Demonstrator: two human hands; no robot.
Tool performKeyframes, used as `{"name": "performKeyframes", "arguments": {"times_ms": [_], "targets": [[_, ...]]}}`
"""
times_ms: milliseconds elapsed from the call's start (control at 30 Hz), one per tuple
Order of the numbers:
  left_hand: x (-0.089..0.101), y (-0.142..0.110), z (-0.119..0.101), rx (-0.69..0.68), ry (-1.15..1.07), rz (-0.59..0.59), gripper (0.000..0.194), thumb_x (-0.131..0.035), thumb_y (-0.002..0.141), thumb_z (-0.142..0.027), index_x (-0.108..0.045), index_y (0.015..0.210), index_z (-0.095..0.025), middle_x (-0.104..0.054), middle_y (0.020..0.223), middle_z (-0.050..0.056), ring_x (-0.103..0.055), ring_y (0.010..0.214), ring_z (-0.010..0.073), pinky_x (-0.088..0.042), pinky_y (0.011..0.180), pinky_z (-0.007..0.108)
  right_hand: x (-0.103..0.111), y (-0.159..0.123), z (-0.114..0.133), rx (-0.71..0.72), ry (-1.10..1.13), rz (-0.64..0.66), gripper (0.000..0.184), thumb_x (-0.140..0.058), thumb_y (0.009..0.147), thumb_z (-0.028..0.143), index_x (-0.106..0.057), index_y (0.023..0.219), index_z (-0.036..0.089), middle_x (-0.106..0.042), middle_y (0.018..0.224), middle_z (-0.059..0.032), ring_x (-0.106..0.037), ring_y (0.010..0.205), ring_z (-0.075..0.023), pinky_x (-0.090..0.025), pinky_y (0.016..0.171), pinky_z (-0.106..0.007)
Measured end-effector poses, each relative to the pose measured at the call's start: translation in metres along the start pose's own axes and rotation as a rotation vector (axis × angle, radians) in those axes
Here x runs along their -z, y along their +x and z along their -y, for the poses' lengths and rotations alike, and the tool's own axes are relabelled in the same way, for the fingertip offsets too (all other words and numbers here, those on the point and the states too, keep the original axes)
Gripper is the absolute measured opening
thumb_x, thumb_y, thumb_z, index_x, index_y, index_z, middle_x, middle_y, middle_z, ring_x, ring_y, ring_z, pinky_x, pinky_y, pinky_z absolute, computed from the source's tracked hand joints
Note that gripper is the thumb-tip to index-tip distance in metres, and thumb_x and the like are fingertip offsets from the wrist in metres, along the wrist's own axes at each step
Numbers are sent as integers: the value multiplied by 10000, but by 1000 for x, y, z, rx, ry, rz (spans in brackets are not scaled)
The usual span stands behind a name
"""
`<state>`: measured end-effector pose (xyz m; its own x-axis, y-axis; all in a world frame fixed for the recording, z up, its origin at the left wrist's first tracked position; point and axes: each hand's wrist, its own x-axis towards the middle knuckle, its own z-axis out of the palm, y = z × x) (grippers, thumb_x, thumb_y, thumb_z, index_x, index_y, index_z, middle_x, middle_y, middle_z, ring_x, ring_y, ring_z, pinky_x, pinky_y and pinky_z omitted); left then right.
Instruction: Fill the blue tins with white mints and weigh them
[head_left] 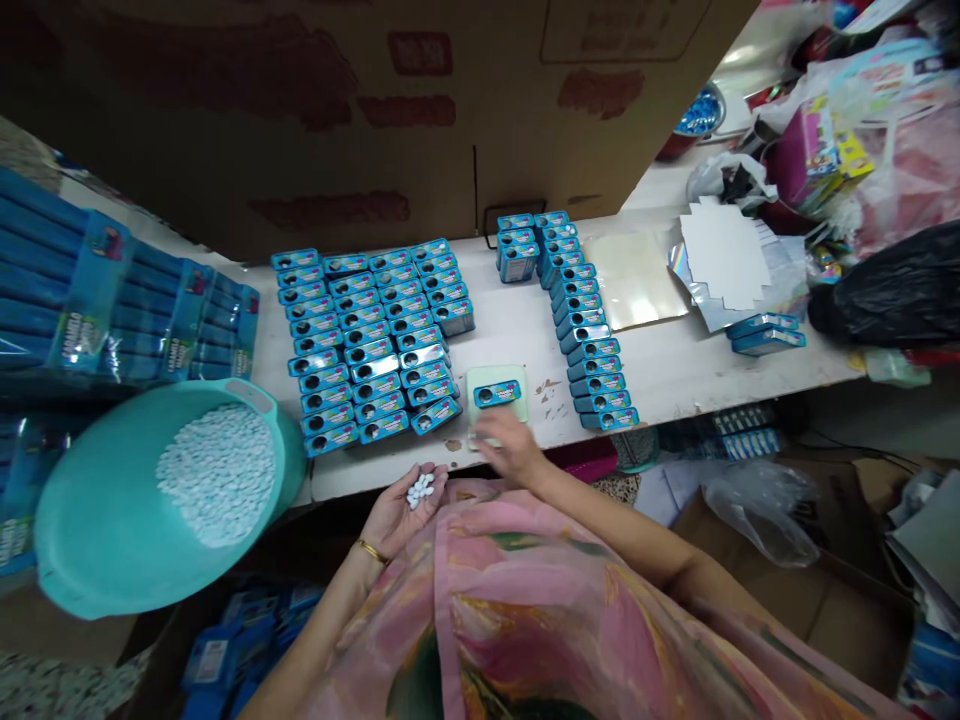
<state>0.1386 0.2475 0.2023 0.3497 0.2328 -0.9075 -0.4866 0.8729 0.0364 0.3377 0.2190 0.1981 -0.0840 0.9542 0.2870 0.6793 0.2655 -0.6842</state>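
Observation:
My left hand is turned palm up at the table's front edge, cupped under a small heap of white candies. On a pale green square pad, which looks like a small scale, stands one small blue tin with a dark round opening on top. Just in front of that tin is my right hand, over the pad's near edge. Its fingers are curled together and slightly blurred; whatever they may hold is hidden. Rows of similar blue tins stand to the left, and a column of tins to the right.
A turquoise tub of white candies is at left, near stacked blue packs. A large cardboard box blocks the table's back. Right of the tins lie a cream sheet and a white card cutout.

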Motion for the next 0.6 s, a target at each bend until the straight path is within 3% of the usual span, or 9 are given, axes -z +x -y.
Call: {"name": "performKeyframes", "arguments": {"times_ms": [67, 100, 167, 267, 333, 433, 600], "targets": [[-5, 2, -2, -37, -13, -16, 207, -380, 825, -131, -576, 781, -82, -644, 771, 125, -631, 740, 168, -534, 641, 260, 14, -10, -30, -267, 19, -291, 232, -482, 783, 236, -484, 1001, 157, -523, 989, -95, -473, 952, -168, -418, 767, -308], [-8, 3, -3, -57, -14, -11, 203, -383, 822, -127, -577, 783, -80, -643, 782, 130, -630, 741, 169, -535, 642, 264, 18, -13, -45, -343, 41, -320, 333, -517, 750, 238, -451, 1065, 152, -503, 1042, -107, -466, 974, -176, -424, 765, -311], [-18, 6, -5, -95, -6, 27, 193, -395, 816, -124, -580, 790, -75, -641, 804, 142, -628, 757, 179, -534, 651, 275, 19, -14, -74, -388, 108, -198, 487, -556, 696, 232, -400, 1150, 151, -473, 1125, -113, -457, 1011, -183, -422, 791, -318], [-34, 14, -10, -140, 6, 92, 176, -416, 803, -123, -582, 820, -66, -638, 828, 155, -621, 790, 194, -529, 667, 287, 11, -4, -95, -369, 167, 59, 418, -491, 716, 194, -445, 1129, 150, -530, 1069, -80, -494, 966, -168, -414, 806, -315], [-44, 21, -12, -153, -1, 122, 184, -425, 797, -128, -581, 867, -59, -638, 832, 159, -616, 804, 198, -524, 678, 291, 12, 6, -91, -309, 113, 93, 345, -453, 743, 178, -489, 1083, 140, -558, 1005, -74, -504, 930, -164, -410, 803, -312], [-57, 32, -12, -156, -34, 162, 216, -416, 803, -158, -580, 895, -52, -638, 796, 153, -614, 784, 192, -513, 686, 299, 31, 21, -59, -103, -117, 79, 354, -468, 767, 197, -483, 1118, 156, -537, 1030, -84, -460, 966, -183, -376, 841, -337], [-84, 52, -8, -151, -78, 287, 240, -397, 813, -219, -591, 836, -80, -633, 701, 91, -596, 642, 143, -489, 646, 272, 61, 42, 5, 346, -521, 283, 369, -368, 832, 150, -426, 1192, 208, -511, 1067, -86, -406, 1018, -209, -293, 895, -404]]}}
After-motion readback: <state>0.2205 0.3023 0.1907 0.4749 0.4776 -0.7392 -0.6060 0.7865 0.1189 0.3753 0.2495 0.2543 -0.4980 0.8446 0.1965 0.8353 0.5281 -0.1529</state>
